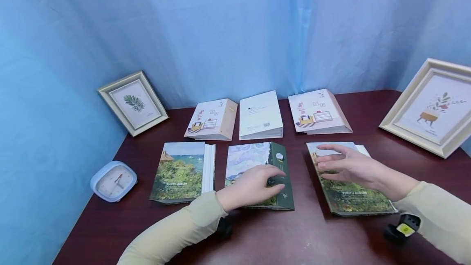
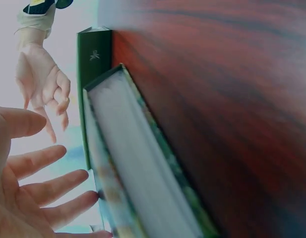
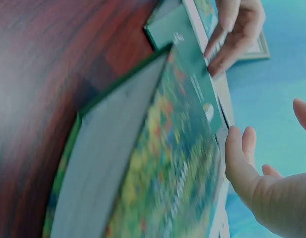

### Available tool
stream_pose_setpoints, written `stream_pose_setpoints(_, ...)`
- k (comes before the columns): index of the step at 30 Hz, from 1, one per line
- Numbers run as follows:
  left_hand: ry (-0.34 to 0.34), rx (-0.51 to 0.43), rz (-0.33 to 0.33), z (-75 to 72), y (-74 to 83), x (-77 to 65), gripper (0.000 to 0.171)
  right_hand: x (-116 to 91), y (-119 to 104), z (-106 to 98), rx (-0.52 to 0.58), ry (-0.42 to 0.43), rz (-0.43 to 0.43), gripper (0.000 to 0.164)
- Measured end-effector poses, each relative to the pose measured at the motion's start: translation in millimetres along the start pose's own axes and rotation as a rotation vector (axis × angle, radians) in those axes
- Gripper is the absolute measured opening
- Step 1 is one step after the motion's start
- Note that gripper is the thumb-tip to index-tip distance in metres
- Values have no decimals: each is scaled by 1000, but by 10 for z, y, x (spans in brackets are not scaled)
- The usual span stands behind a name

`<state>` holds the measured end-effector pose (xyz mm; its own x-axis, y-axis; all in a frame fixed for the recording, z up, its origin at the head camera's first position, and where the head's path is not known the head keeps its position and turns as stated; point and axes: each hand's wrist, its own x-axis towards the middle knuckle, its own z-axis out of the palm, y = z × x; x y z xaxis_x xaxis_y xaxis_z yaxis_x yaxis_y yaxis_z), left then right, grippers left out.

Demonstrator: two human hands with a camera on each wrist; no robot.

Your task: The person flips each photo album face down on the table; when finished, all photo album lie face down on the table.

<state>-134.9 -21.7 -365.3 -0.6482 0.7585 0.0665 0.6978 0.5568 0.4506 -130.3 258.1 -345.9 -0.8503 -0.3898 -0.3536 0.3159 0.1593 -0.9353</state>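
In the head view my left hand (image 1: pixel 254 185) hovers over or touches the middle photo album (image 1: pixel 244 154), which has a painted cover and a dark green spine; contact cannot be told. Its fingers are spread and hold nothing. Over the right photo album (image 1: pixel 353 205), with its garden picture, my right hand (image 1: pixel 347 165) reaches, fingers apart and gripping nothing. The left wrist view shows my left hand (image 2: pixel 29 193) beside an album's page edges (image 2: pixel 138 148). In the right wrist view my right hand (image 3: pixel 262 183) is beside the right album (image 3: pixel 167 163).
Another garden-covered album (image 1: pixel 180 175) lies at left, near a blue clock (image 1: pixel 114 181). Behind stand a pink album (image 1: pixel 209 120), a white album (image 1: pixel 260 115) and a second pink album (image 1: pixel 318 111). Picture frames lean at the left (image 1: pixel 134 103) and right (image 1: pixel 434 107).
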Motion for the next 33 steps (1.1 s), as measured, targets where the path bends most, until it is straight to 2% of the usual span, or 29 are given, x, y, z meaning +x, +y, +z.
stream_pose_setpoints(4, -60, -93, -35, -16, 86, 99, 38, -68, 58, -182, -46, 39, -4, 79)
stream_pose_setpoints(9, -100, -217, -56, -5, 169, 246, 41, -130, 164, -380, -171, 141, 13, 85)
stream_pose_setpoints(13, -116, -272, -70, 20, 238, 366, 42, -214, 215, -506, -407, 235, 15, 89)
stream_pose_setpoints(16, -143, -339, -119, 48, 294, 453, 46, -295, 246, -577, -634, 300, 13, 94)
stream_pose_setpoints(19, -153, -385, -157, 90, 334, 541, 50, -360, 291, -637, -779, 329, 13, 98)
stream_pose_setpoints(27, -129, -488, -213, 209, 400, 753, 56, -408, 438, -792, -884, 323, 57, 103)
stream_pose_setpoints(33, -112, -561, -145, 288, 411, 859, 56, -415, 483, -830, -885, 290, 70, 100)
